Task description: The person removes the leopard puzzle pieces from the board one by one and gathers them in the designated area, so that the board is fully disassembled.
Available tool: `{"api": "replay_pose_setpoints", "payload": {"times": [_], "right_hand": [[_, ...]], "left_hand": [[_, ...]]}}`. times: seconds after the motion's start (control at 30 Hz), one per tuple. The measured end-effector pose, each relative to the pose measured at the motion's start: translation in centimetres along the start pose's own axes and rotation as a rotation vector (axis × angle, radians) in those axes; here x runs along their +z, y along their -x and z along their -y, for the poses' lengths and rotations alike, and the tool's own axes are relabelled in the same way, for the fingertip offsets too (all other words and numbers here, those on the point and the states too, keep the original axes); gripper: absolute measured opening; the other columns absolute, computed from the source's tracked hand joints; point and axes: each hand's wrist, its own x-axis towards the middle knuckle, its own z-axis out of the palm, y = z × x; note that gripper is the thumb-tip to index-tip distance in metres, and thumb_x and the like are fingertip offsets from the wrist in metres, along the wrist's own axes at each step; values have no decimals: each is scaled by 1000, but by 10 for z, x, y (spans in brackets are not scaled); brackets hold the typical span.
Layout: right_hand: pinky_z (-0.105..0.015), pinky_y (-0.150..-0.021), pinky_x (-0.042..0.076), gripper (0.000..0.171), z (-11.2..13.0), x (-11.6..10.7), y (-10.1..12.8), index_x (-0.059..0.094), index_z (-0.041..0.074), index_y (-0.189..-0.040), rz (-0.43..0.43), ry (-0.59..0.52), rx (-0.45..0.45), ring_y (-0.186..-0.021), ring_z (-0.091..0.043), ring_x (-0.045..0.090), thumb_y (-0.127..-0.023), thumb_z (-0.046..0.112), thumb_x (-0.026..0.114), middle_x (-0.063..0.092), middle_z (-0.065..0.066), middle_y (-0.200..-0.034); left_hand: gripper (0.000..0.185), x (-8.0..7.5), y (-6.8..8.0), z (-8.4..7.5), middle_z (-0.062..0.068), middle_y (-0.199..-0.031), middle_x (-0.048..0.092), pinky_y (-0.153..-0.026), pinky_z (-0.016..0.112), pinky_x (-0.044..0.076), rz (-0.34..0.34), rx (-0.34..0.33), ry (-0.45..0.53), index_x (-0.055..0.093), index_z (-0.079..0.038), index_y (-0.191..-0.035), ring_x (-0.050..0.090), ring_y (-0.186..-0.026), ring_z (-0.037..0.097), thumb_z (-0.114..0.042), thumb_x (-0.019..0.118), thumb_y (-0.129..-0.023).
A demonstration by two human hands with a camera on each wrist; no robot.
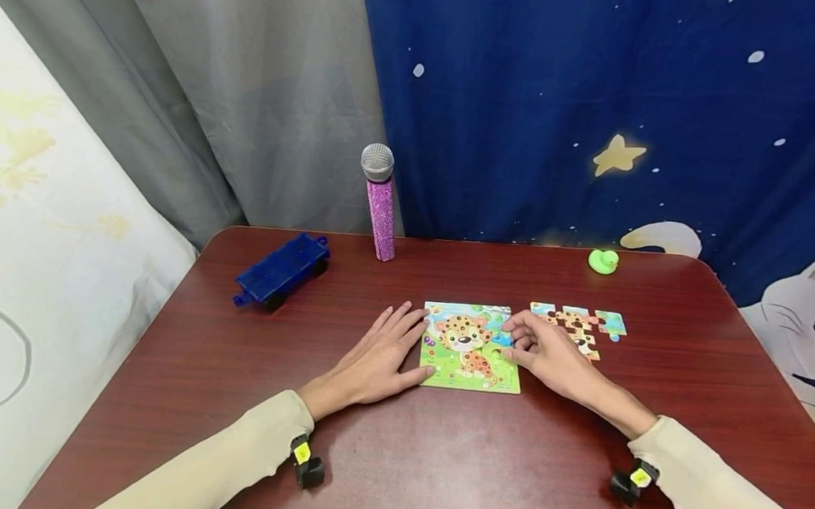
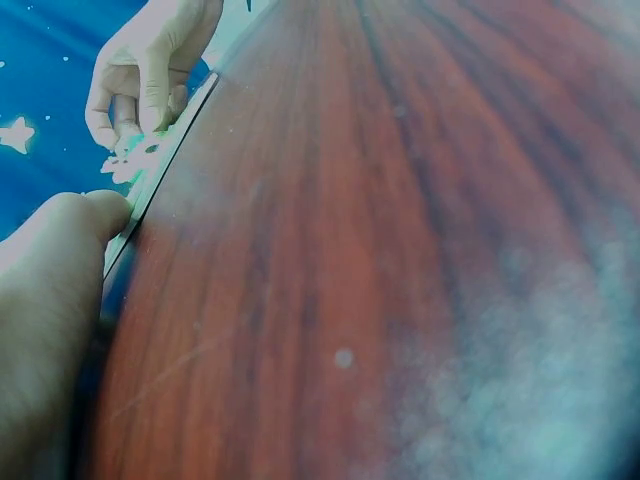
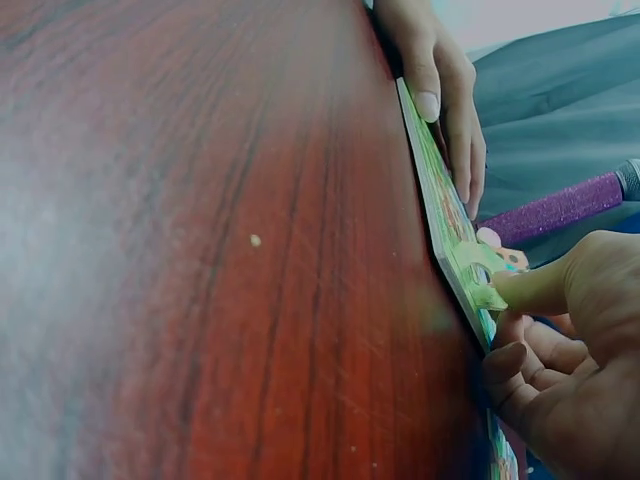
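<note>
A square leopard puzzle board lies flat near the middle of the dark red table, between the person's two hands; the left hand rests flat on the wood against the board's left edge, fingers straight and loosely spread, fingertips and thumb just touching the rim; the right hand sits at the board's right edge with its fingers curled, and from the right wrist view it seems to pinch a pale green puzzle piece at the rim between thumb and forefinger, though the piece is half hidden behind the fingers and I would not swear to how far it is seated. From the head view that piece cannot be made out at all; the hand covers it. Just to the right of that hand lie loose puzzle pieces in a small cluster, partly overlapped by the knuckles. The left wrist view is hazy and washed out; it shows little beyond the table grain, the board's thin edge and the far hand.

Towards the back edge stands a purple glitter microphone upright; a blue toy wagon lies to its left; a small green duck sits at the far right, well apart from the puzzle. Both sleeves are cut off by the lower frame.
</note>
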Motion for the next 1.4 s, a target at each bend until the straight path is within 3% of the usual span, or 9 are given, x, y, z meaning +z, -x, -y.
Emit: {"api": "replay_pose_setpoints", "payload": {"times": [0.3, 0.6, 1.0, 1.4], "right_hand": [[-28, -75, 56, 14, -3, 3, -2, 59, 6, -109, 11, -104, 6, -90, -23, 67, -97, 4, 66, 67, -10, -100], [-27, -71, 52, 12, -2, 0, -1, 59, 11, -109, 8, -71, 41, -86, -21, 67, -99, 8, 65, 71, -5, -96], [-27, -66, 51, 8, 2, -1, -1, 59, 7, -106, -5, -66, 67, -75, -25, 64, -100, 10, 64, 72, -6, -89], [-28, -60, 43, 10, 2, -2, 2, 58, 6, -106, -4, -91, 36, -70, -31, 62, -101, 12, 63, 65, -12, -74]], "left_hand": [[82, 0, 1, 1, 11, -162, 33, -123, 54, 14, 3, 0, -4, 43, -5, -153, 20, -153, 34, -65, 47, -98], [82, -1, 0, 0, 11, -162, 33, -123, 54, 14, 4, 2, -15, 43, -5, -153, 20, -153, 34, -65, 47, -97], [82, 0, 0, 0, 11, -162, 33, -123, 54, 14, 9, -7, -7, 43, -5, -153, 20, -153, 34, -65, 47, -97], [81, -1, 1, 0, 12, -162, 33, -123, 54, 15, 8, -7, 3, 44, -5, -153, 20, -153, 34, -64, 49, -97]]}}
